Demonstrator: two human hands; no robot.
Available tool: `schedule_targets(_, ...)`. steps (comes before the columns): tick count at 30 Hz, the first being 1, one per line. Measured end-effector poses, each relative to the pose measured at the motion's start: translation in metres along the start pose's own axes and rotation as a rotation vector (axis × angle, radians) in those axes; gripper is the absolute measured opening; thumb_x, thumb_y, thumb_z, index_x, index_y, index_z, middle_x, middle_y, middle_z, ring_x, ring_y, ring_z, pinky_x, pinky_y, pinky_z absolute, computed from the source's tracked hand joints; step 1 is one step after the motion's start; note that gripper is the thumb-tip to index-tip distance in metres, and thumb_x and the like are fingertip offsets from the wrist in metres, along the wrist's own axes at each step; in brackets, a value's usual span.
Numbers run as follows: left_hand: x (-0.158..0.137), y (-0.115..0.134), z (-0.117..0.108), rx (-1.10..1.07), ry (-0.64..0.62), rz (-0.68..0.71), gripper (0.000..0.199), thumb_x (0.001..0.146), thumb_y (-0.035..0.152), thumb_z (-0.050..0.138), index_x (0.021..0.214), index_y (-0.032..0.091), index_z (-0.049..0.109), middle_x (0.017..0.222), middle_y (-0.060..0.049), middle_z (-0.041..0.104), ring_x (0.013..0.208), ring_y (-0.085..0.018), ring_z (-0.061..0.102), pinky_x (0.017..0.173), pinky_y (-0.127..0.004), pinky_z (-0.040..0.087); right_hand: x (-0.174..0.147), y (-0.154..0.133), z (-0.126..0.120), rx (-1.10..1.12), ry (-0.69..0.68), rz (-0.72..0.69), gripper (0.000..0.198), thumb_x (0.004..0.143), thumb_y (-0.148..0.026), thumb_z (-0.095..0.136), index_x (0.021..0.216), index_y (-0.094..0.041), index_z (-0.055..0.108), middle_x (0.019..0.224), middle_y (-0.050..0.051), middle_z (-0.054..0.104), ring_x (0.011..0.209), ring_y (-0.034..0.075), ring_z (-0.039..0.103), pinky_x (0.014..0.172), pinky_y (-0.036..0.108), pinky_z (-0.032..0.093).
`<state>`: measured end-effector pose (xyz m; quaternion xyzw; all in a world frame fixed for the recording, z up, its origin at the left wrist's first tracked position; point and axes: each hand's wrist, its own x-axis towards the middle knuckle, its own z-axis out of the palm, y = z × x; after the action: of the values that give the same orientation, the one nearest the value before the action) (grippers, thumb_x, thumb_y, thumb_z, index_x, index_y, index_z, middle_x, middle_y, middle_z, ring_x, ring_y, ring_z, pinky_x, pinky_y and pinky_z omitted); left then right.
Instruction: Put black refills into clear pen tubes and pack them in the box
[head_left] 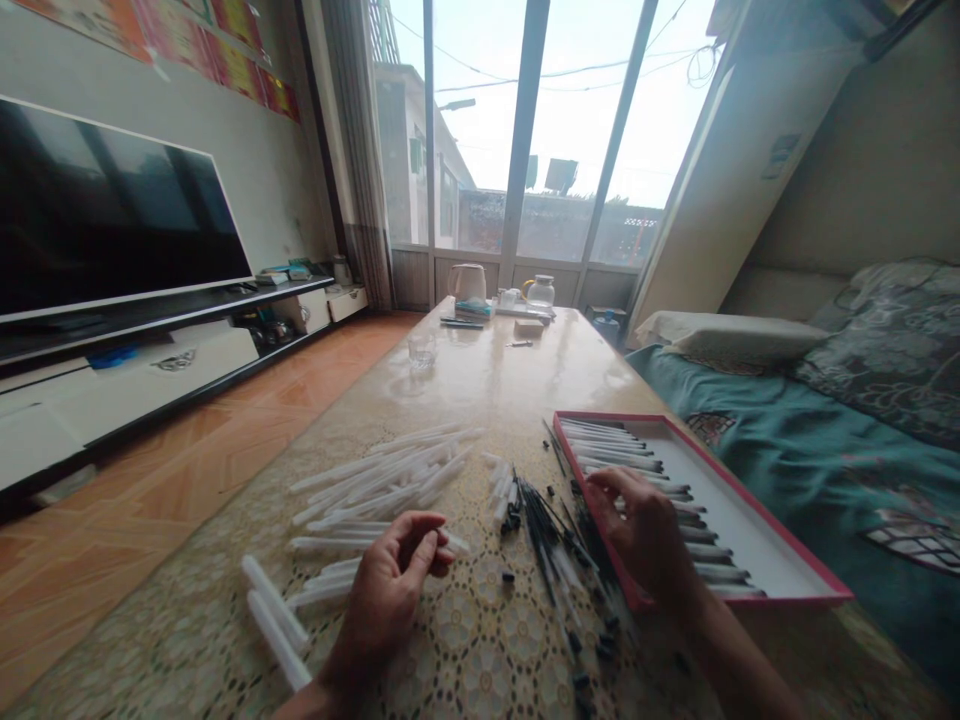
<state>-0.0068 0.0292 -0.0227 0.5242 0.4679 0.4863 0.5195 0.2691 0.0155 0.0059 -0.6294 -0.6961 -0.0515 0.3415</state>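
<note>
My left hand (394, 575) is closed above the patterned tablecloth, its thumb pressed to the curled fingers. A pale tip shows by those fingertips, but I cannot make out whether it is held. Beside and behind this hand lie many white translucent tubes (382, 485). My right hand (645, 535) reaches over the left rim of a shallow pink-edged box (757, 500), fingers bent together and pointing down; what they grip is hidden. Inside the box, white tubes with dark ends (709, 553) lie in a row. Thin black rods (541, 540) and small black caps (508, 578) are scattered between my hands.
Farther along the table (495, 385) stand a clear glass (421, 350), a glass jug (540, 291) and a pale kettle-like container (469, 284). A teal-covered couch (675, 385) runs along the right. On the left is a low TV cabinet (172, 365).
</note>
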Motion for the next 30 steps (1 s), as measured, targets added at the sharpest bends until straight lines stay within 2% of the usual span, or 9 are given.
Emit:
schedule_targets(3,0.001,0.004,-0.003,0.026,0.06,0.018,0.016,0.076,0.027,0.058,0.088,0.016,0.06,0.077,-0.003,0.066,0.068,-0.017,0.065,0.066,-0.03,0.052,-0.009,-0.038,0.011,-0.003,-0.219,-0.019,0.013,0.082,-0.022,0.048,0.071,-0.02,0.054,0.07,0.001,0.058,0.066,0.016,0.054,0.061,0.025,0.038)
schedule_targets(7,0.002,0.006,-0.005,0.005,0.095,0.048,0.016,0.075,0.027,0.058,0.088,0.016,0.059,0.078,-0.003,0.065,0.068,-0.018,0.064,0.064,-0.031,0.052,-0.021,-0.063,0.021,-0.149,-0.302,-0.023,0.01,0.079,-0.024,0.052,0.07,-0.02,0.052,0.072,0.002,0.057,0.069,0.018,0.054,0.063,0.027,0.035)
schedule_targets(12,0.0,0.007,-0.007,0.157,0.083,0.117,0.015,0.078,0.025,0.054,0.089,0.018,0.06,0.082,-0.005,0.066,0.072,-0.02,0.063,0.066,-0.034,0.051,-0.027,-0.062,0.027,-0.266,-0.351,0.017,0.003,0.076,-0.022,0.053,0.075,-0.019,0.054,0.076,0.004,0.061,0.074,0.021,0.058,0.063,0.028,0.034)
schedule_targets(16,-0.001,0.007,-0.01,0.531,0.024,0.339,0.02,0.076,0.015,0.051,0.088,0.022,0.066,0.088,-0.006,0.067,0.086,-0.023,0.06,0.077,-0.039,0.047,-0.029,-0.057,0.029,-0.314,-0.358,0.064,0.008,0.077,-0.013,0.049,0.074,-0.019,0.054,0.074,0.003,0.063,0.073,0.02,0.062,0.059,0.027,0.032)
schedule_targets(18,-0.001,0.007,-0.011,0.633,-0.006,0.415,0.024,0.075,0.012,0.051,0.089,0.023,0.067,0.088,-0.006,0.067,0.09,-0.024,0.058,0.081,-0.04,0.045,-0.031,-0.055,0.029,-0.338,-0.349,0.064,0.009,0.077,-0.012,0.047,0.076,-0.018,0.054,0.074,0.004,0.064,0.073,0.02,0.063,0.057,0.027,0.032)
schedule_targets(22,-0.002,0.012,-0.009,0.691,0.0,0.429,0.024,0.076,0.013,0.051,0.092,0.023,0.066,0.09,-0.007,0.067,0.092,-0.026,0.057,0.083,-0.042,0.044,-0.032,-0.053,0.027,-0.358,-0.334,0.005,0.012,0.077,-0.009,0.046,0.083,-0.016,0.054,0.079,0.006,0.066,0.076,0.021,0.064,0.058,0.027,0.033)
schedule_targets(24,-0.006,0.016,-0.007,0.693,-0.013,0.425,0.025,0.077,0.014,0.051,0.095,0.024,0.065,0.094,-0.007,0.066,0.094,-0.026,0.057,0.085,-0.043,0.043,-0.031,-0.052,0.024,-0.344,-0.323,0.002,0.01,0.078,-0.01,0.046,0.079,-0.018,0.052,0.076,0.005,0.066,0.073,0.021,0.064,0.057,0.026,0.033)
schedule_targets(27,-0.019,0.022,-0.004,0.674,-0.116,0.416,0.03,0.078,0.015,0.051,0.104,0.026,0.063,0.104,-0.008,0.065,0.1,-0.026,0.056,0.089,-0.042,0.042,-0.028,-0.052,0.02,-0.307,-0.292,0.049,0.009,0.081,-0.015,0.046,0.072,-0.02,0.047,0.07,0.003,0.064,0.065,0.019,0.063,0.052,0.025,0.031)
schedule_targets(30,-0.029,0.031,-0.003,0.655,-0.226,0.414,0.037,0.077,0.018,0.054,0.112,0.029,0.06,0.115,-0.009,0.062,0.108,-0.028,0.054,0.092,-0.04,0.04,-0.026,-0.051,0.018,-0.25,-0.272,0.126,0.01,0.086,-0.021,0.041,0.076,-0.021,0.043,0.062,0.001,0.062,0.057,0.019,0.064,0.047,0.024,0.028)
